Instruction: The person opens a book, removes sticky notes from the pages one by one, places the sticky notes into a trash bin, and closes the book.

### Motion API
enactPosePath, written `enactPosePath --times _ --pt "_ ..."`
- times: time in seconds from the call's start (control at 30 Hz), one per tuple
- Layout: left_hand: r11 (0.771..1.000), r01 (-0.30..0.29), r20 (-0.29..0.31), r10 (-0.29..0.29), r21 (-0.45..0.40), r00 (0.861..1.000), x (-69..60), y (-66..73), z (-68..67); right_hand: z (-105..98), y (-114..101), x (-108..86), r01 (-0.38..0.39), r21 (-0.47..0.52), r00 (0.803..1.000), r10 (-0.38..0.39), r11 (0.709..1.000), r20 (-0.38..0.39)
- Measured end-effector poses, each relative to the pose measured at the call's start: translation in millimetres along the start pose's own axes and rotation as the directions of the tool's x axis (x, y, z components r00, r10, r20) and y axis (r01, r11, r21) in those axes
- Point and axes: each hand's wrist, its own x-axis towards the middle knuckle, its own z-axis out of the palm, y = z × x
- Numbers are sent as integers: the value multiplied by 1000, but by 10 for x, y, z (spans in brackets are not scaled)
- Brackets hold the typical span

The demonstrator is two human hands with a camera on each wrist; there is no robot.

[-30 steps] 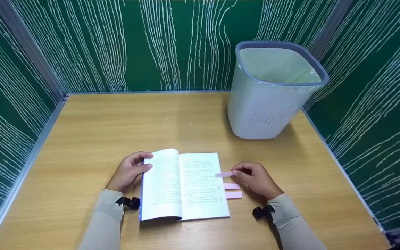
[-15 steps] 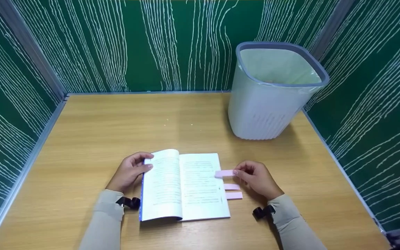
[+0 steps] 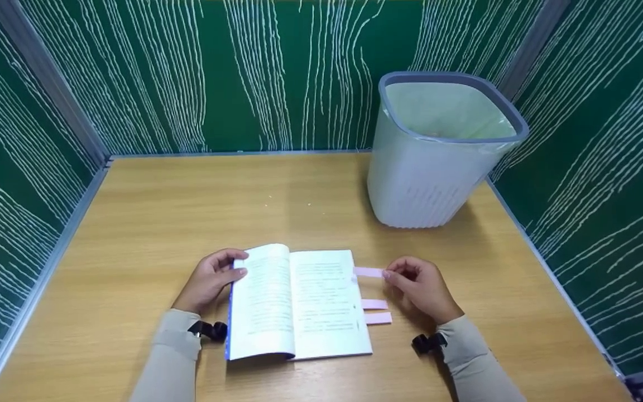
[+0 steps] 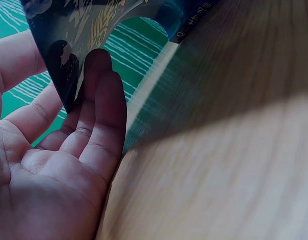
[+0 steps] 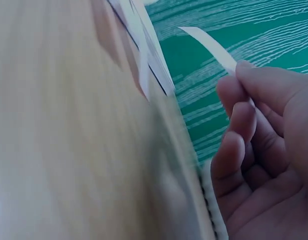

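Observation:
An open book (image 3: pixel 330 312) lies near the front of the table, its left pages raised in a curve. My left hand (image 3: pixel 207 282) grips its left edge, thumb on the page; in the left wrist view the fingers (image 4: pixel 104 115) are behind the dark cover (image 4: pixel 69 55). Between thumb and fingertips, my right hand (image 3: pixel 425 287) pinches a pink strip (image 3: pixel 369 272), whose far end is at the book's right edge. The right wrist view shows this strip (image 5: pixel 211 47) slightly bent, apart from the book. Two more pink strips (image 3: pixel 375 304) stick out of the right edge below.
A tall white bin (image 3: pixel 422 178) with a grey rim and a liner stands at the back right of the wooden table (image 3: pixel 187 195). Tiny white specks lie on the table behind the book. Green panels (image 3: pixel 338 72) with white lines surround it.
My right hand has moved a little to the right with the pink strip, whose far end has gone from over the right page to the page's edge. The left hand keeps its hold.

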Motion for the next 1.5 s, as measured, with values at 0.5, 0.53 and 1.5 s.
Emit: enactPosePath --times 0.5,0.53,1.5 --pt "1000 -7 -2 7 11 1000 71 174 -19 -196 -524 28 41 -77 987 -52 996 -152" --pt "1000 -10 -1 10 15 1000 75 180 -17 -212 -562 27 63 -81 984 -76 995 -163" --pt "1000 -14 -3 14 23 1000 7 1 7 -635 -1220 159 300 -236 878 -364 924 -312"
